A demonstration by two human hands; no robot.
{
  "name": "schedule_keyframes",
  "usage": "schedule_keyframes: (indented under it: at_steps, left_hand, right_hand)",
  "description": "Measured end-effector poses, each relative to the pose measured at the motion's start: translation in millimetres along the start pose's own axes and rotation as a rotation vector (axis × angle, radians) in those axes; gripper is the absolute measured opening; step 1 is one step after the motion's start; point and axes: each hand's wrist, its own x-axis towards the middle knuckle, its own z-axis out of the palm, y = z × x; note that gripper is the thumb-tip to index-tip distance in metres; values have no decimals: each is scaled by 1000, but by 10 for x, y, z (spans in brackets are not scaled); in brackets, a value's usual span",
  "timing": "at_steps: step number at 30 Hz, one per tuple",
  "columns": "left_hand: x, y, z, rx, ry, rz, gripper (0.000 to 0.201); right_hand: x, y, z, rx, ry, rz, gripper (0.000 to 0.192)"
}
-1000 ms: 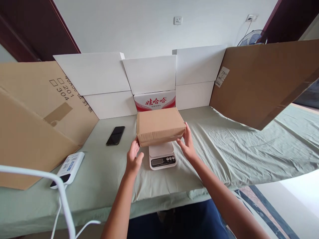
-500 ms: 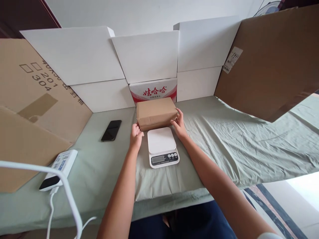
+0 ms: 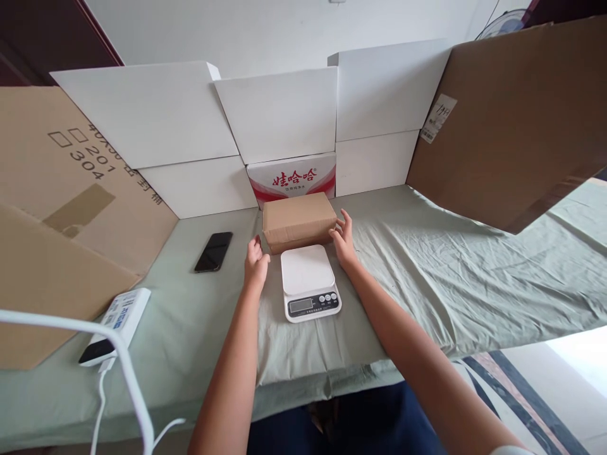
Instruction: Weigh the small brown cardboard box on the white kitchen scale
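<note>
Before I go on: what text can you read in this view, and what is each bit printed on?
"娃哈哈": red and white box behind the brown parcel; smaller line beneath too small to read.
"201", "304": large cardboard sheet, far left; the characters beside them unclear.
White sticker on right cardboard: unreadable.
Scale display, white device label: too small.

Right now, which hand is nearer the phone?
Left. The left hand is between the phone and the scale; the right hand is beyond the brown box, farther off.
</note>
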Motion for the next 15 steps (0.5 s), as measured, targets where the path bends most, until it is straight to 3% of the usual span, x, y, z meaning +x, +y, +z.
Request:
schedule_keyframes:
  at_steps: [15]
  left_hand:
    - [-5, -30, -51, 33, 8, 48, 89]
  right_hand:
    - [5, 7, 0, -29, 19, 62, 73]
